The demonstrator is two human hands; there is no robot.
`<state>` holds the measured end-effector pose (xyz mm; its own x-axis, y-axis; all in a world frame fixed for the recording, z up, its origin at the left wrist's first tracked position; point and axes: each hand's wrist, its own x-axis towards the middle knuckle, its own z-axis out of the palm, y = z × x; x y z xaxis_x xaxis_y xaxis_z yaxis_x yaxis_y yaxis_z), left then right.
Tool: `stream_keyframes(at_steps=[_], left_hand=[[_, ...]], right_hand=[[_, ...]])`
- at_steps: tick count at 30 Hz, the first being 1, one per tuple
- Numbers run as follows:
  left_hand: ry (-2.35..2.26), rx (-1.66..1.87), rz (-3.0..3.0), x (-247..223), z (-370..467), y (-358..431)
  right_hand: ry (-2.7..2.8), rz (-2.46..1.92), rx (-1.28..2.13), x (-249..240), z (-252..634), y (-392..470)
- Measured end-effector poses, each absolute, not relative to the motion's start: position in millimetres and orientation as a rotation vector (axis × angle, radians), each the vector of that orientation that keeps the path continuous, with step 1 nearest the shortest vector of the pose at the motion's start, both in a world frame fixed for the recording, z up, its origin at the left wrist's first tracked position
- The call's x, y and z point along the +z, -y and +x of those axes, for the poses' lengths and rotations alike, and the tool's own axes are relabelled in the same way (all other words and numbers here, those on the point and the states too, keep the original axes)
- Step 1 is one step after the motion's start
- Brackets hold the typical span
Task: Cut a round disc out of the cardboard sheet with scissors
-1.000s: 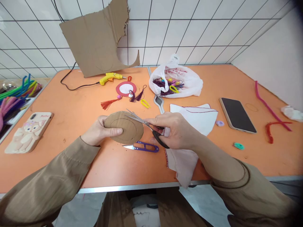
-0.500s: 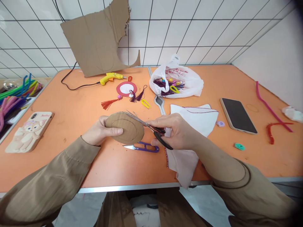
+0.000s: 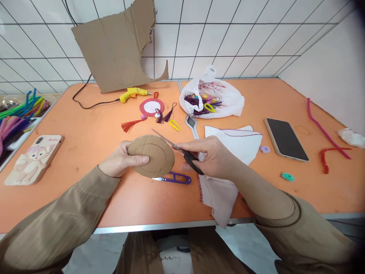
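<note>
- The left hand [image 3: 121,159] pinches a round brown cardboard disc [image 3: 157,155], thumb on its top face, over the middle of the orange bench [image 3: 137,207], nearer the front edge than the back.
- The right hand [image 3: 215,158] is curled round black-handled scissors [image 3: 188,155], their silver blades by the disc's far right rim; whether they touch it I cannot tell.
- Purple-handled snips [image 3: 176,182] lie below the disc, which hides their tip.
- A white cloth with dark red edging [image 3: 236,142] spreads beneath the right hand and hangs over the front edge.
- Toward the back edge lie an orange-red tassel [image 3: 132,125], a red disc with a white centre [image 3: 152,107], a yellow glue gun [image 3: 132,94] and a white plastic bag [image 3: 228,104].
- A large brown cardboard sheet [image 3: 114,53] stands near the back left corner.
- A phone in a cream cartoon case [image 3: 35,160] lies by the left edge, a dark-screened phone [image 3: 286,140] toward the right.
- Orange surface shows from the snips to the front edge.
- Red characters on the bag and cartoon case are too small to read.
</note>
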<state>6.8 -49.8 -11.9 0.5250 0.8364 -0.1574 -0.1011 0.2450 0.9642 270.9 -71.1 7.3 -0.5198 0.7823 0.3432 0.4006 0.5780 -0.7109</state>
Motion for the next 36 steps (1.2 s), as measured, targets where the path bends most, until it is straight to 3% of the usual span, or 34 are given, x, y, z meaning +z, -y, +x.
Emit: stream_keyframes(at_steps=[6, 18, 24, 36], left_hand=[[-0.754, 0.640, 1.188, -7.8, 12.1, 53.9], [-0.777, 0.685, 1.173, -10.4, 17.5, 55.5], [-0.830, 0.615, 1.266, -11.2, 18.4, 54.3], [-0.855, 0.804, 1.095, -11.6, 18.5, 56.0]], right_hand=[[1.826, -0.948, 1.094, -2.5, 256.9, 72.0], [1.370, -1.015, 1.131, -16.8, 236.7, 70.9], [1.346, -1.075, 1.198, -15.1, 239.8, 69.1], [1.375, -1.028, 1.379, -13.8, 240.0, 67.4]])
